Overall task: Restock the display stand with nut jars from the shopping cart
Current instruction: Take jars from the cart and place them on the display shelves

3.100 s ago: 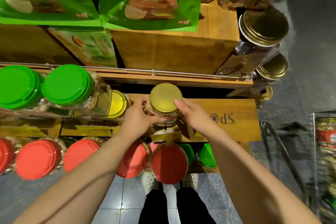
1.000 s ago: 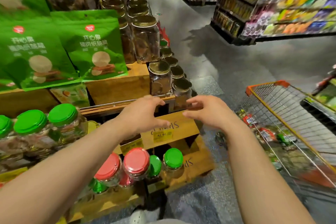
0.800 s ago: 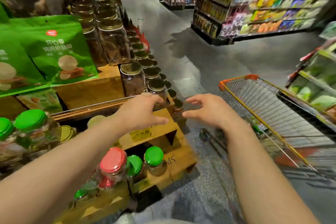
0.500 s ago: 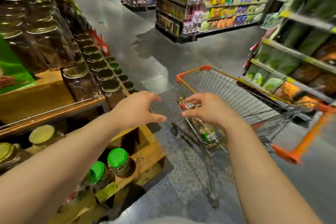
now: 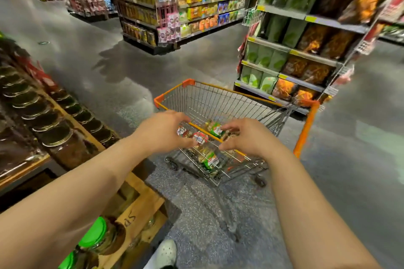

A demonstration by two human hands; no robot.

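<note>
A: How far is the restocking, as you judge it?

B: I think it is in the middle. The stand (image 5: 140, 212) at the lower left of the frame already carries many jars, but the cart (image 5: 220, 102) in the centre is not empty. So more trips are left, and right now no jar is on its way.

A: Where are the jars that remain?

B: They lie in the bottom of the cart, in the middle of the frame, between the two hands. I can tell about four jars (image 5: 207, 137) by their labels; they overlap and are blurred, so the number is not sure.

A: And on the stand?

B: Two green lids (image 5: 93, 233) at the bottom left. Above them, at the left edge, a long row of dark-lid jars (image 5: 55, 135); I count at least ten, the farther ones melt together.

A: What do the hands do?

B: The left hand (image 5: 161, 131) and the right hand (image 5: 247, 137) are both above the near rim of the cart, fingers loosely curved toward each other, holding nothing. I judge that they reach for a next jar.
</note>
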